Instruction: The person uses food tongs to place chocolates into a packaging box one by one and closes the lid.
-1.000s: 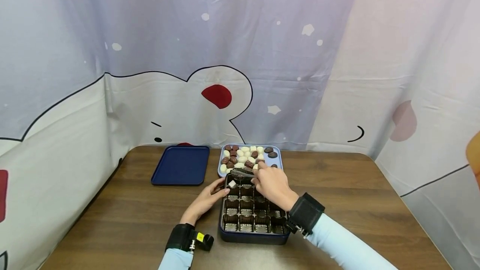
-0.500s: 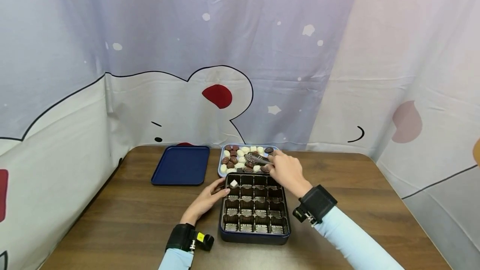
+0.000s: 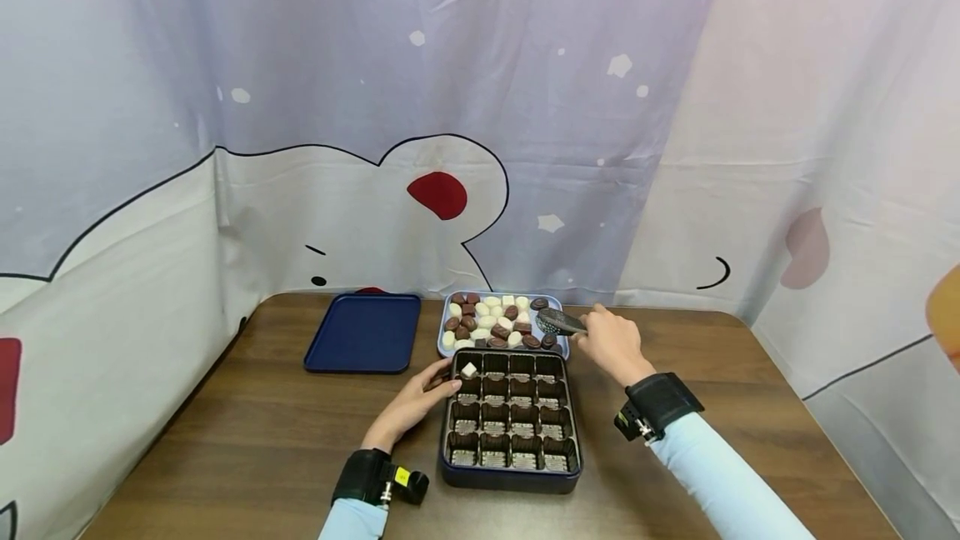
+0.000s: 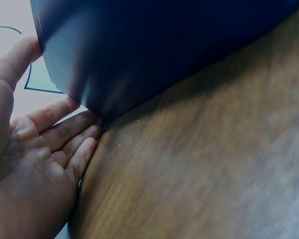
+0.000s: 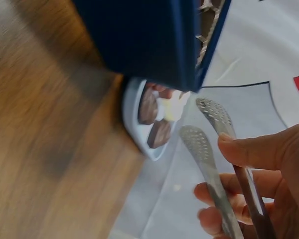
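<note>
I have the right hand [image 3: 611, 346] clamped on metal tongs [image 3: 562, 323], their tips parted, over the right end of the chocolate tray [image 3: 442, 323]. My left hand [image 3: 411, 403], thumb and fingers apart, touches the left side of the divided box [image 3: 510, 480] on the desk [image 3: 360, 432].

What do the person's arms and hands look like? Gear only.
Left hand and right hand: no gloves. Light blue sleeves. Wide black wrist bands, each with a small black camera unit and a silvery fitting. Bright yellow label on the left unit.
</note>
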The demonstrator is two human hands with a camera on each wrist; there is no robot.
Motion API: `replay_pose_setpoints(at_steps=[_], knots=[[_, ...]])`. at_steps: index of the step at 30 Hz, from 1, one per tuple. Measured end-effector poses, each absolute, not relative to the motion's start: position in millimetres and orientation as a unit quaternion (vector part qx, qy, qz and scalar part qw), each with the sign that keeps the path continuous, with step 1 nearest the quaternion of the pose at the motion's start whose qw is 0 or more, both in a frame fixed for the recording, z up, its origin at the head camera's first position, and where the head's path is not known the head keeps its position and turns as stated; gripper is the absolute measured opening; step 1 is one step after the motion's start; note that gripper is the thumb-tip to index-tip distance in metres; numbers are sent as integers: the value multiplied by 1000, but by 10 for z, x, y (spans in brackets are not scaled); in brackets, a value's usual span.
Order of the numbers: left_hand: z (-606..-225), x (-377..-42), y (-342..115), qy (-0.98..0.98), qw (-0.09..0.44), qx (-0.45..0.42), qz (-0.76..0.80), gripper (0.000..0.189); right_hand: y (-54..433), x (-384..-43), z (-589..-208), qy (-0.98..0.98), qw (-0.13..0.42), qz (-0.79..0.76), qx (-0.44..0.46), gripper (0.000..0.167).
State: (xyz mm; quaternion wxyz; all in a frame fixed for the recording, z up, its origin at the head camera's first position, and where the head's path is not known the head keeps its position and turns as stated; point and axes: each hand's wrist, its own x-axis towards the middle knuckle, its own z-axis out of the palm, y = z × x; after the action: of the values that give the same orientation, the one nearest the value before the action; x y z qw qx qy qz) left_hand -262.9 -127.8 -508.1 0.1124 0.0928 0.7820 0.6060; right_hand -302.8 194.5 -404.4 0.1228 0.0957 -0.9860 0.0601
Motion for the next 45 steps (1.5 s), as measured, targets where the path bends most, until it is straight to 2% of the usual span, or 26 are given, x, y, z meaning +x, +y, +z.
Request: replay_pose_setpoints(at_steps=[9,21,32,41,45], knots=[[-5085,-2645,-1252,783,115,110,602,66,2024,-3062,-4199,-992,86,43,83,18],[-5094,-2642,-1236,783,112,105,602,66,1904,-3098,-4309,-988,128,17,81,10],[-5083,-2634,-1256,784,112,103,602,66,1905,-3111,-4378,-989,125,20,74,14],[-5064,-2628,-1269,789,107,100,597,66,1950,-3108,-4350,-984,157,47,69,13],[-5067,-2622,-1279,787,108,97,599,66,1930,-3075,-4267,-983,154,60,75,13]])
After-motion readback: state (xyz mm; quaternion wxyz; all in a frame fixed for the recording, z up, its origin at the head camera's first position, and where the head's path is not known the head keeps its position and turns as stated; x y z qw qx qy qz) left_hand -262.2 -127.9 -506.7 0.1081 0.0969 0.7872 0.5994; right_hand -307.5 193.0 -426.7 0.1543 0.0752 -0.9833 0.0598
